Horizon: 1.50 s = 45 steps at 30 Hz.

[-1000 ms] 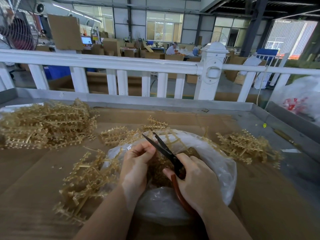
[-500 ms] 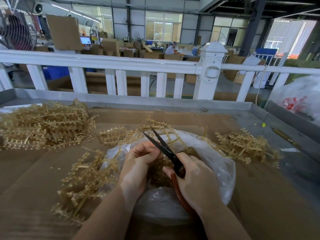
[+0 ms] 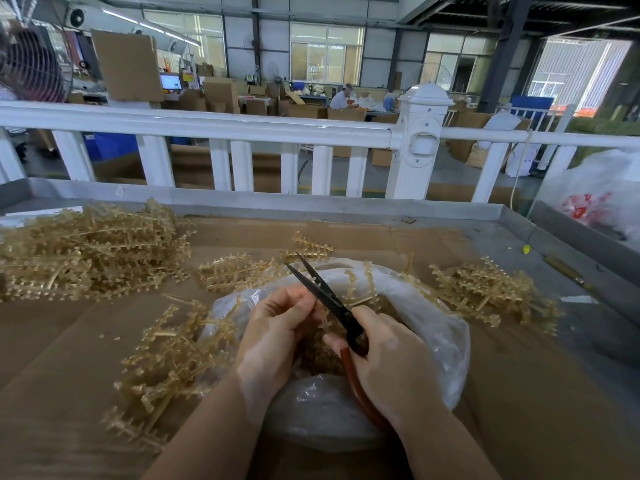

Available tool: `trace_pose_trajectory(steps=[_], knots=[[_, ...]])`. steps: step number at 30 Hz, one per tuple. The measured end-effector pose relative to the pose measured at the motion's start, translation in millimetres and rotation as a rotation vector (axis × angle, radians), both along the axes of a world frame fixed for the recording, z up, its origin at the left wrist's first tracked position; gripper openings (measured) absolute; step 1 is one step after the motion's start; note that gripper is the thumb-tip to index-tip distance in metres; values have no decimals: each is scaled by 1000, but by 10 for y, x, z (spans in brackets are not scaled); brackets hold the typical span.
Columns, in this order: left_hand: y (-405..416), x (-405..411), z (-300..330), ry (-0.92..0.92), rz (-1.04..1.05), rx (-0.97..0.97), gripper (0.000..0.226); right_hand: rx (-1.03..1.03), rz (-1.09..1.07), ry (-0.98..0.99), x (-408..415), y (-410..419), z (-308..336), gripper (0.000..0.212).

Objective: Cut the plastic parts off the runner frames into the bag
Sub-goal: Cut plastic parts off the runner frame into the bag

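Left forearm: we reach in from the lower left, wrist bent slightly.
Left hand (image 3: 277,327): our fingers (image 3: 298,301) curl inward with the tips bunched, pinching something too small to identify.
Right forearm: we come in from the lower right.
Right hand (image 3: 391,362): knuckles up, we grip the red-handled, black-bladed scissors (image 3: 325,299), blades parted.

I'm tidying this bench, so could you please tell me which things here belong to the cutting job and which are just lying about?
In use:
- scissors, gripped by the right hand
- runner frame, pinched by the left hand
- clear bag under both hands
- frame piles around the bag

Lying about:
- yellow bit
- brown-handled tool at the right edge
- white sack
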<state>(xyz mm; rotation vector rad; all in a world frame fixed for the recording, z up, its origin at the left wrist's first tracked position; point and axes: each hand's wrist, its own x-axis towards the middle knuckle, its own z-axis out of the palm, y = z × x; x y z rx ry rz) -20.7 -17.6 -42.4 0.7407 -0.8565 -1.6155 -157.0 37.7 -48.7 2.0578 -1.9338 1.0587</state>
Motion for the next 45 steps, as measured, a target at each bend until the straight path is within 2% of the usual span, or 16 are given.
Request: trace_pose_trajectory(steps=[4,13,21,26,32,35,41,45], knots=[[6,10,7,-7,-16,4,9,-1,5,15,4,-6,-3,36],[-21,3,-33,-24,-51,-23,6,-32,15,26,5,-28,15,28],[-47,0,-21,65,35,65,10,10,4,21,11,-21,-1,29],[-41,-31,-20,44,74,22,12,5,-51,-9,11,-27,7,28],[-26,20,-13,153,-12,4,10,17,-37,27,24,-12,17,33],[-41,39,-26,135,-37,13,17,7,-26,17,20,-14,15,33],[-76,46,-40,82,9,56,17,-9,-71,51,20,-29,-9,26],[-82,39,-53,71,24,105,32,13,-51,58,1,-27,-22,29]])
